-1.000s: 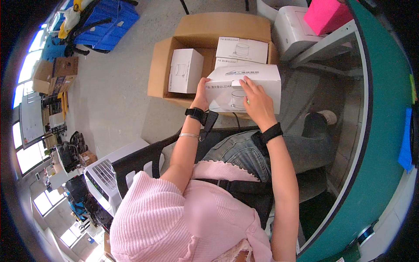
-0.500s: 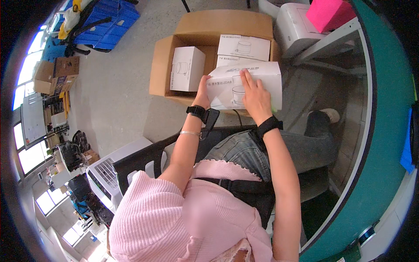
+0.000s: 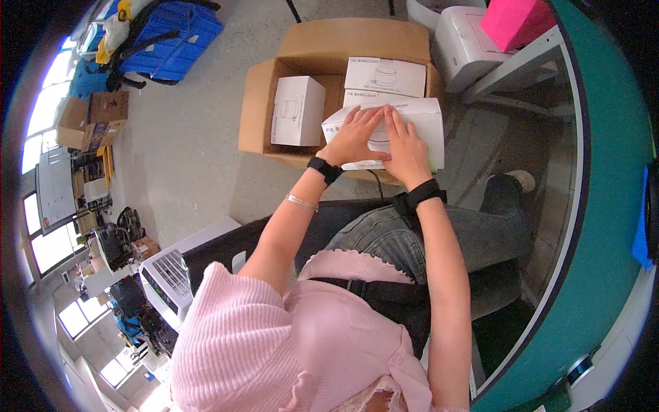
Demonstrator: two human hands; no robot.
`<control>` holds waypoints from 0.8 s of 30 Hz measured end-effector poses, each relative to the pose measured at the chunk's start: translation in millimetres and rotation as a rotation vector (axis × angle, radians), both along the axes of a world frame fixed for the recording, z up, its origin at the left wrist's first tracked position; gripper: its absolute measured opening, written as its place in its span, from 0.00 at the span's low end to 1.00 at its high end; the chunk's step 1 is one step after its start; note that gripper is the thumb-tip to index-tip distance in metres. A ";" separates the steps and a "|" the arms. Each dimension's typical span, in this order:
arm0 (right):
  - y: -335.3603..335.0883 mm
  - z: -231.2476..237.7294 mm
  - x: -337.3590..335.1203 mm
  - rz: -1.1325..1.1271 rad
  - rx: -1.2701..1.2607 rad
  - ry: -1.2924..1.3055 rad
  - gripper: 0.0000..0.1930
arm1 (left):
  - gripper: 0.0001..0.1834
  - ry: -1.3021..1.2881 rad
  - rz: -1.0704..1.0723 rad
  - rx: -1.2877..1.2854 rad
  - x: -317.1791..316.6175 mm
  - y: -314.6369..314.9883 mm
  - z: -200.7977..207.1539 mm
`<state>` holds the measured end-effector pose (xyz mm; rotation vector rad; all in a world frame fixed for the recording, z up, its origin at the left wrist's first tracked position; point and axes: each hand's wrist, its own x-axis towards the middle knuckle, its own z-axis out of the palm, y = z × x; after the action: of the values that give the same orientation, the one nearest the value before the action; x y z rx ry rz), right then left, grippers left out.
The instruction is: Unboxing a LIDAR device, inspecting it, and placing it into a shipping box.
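Note:
A white carton (image 3: 430,123) with a line drawing of a round container sits at the near right of an open brown cardboard box (image 3: 353,40). My left hand (image 3: 353,137) lies on the carton's left part, its fingers stretched toward the upper edge. Beside it, my right hand (image 3: 408,150) rests flat on the carton, fingertips at that same edge. The two hands nearly meet and cover much of the printed face. Another white carton (image 3: 301,110) stands at the left inside the box, and a similar white carton (image 3: 386,77) lies at the back right, with one more partly showing below it.
To the right of the box stand a white appliance (image 3: 467,44) with a pink container (image 3: 516,26) on it and a green tabletop (image 3: 604,206) on a white frame. A blue crate (image 3: 171,41) and some brown cartons (image 3: 106,120) lie farther left on the grey floor.
My left hand has moved from the carton's left side onto its printed face, close to my right hand. My right hand has shifted only slightly on the carton.

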<state>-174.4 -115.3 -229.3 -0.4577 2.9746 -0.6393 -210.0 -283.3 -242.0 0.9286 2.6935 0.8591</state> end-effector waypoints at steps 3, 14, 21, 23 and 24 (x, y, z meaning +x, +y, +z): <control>7.5 -0.1 2.7 0.019 -0.088 -0.011 0.55 | 0.55 0.090 -0.034 -0.083 0.4 0.1 0.6; 32.7 -15.7 -4.0 0.086 -0.386 -0.068 0.44 | 0.76 0.188 -0.163 -0.497 9.3 6.6 10.7; 88.3 -6.6 3.1 -0.075 -0.683 -0.098 0.25 | 0.79 0.224 0.049 -0.624 -0.3 23.9 -9.8; 123.1 0.7 26.9 -0.254 -0.890 -0.271 0.23 | 0.78 0.167 0.065 -0.501 -16.3 21.1 -14.7; 144.5 4.9 44.5 -0.272 -0.883 -0.253 0.23 | 0.78 0.167 0.049 -0.500 -24.6 20.3 -16.8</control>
<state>-129.9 29.2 -224.4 0.0176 2.3813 -1.8732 -234.6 -263.1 -258.9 0.8441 2.8676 0.0934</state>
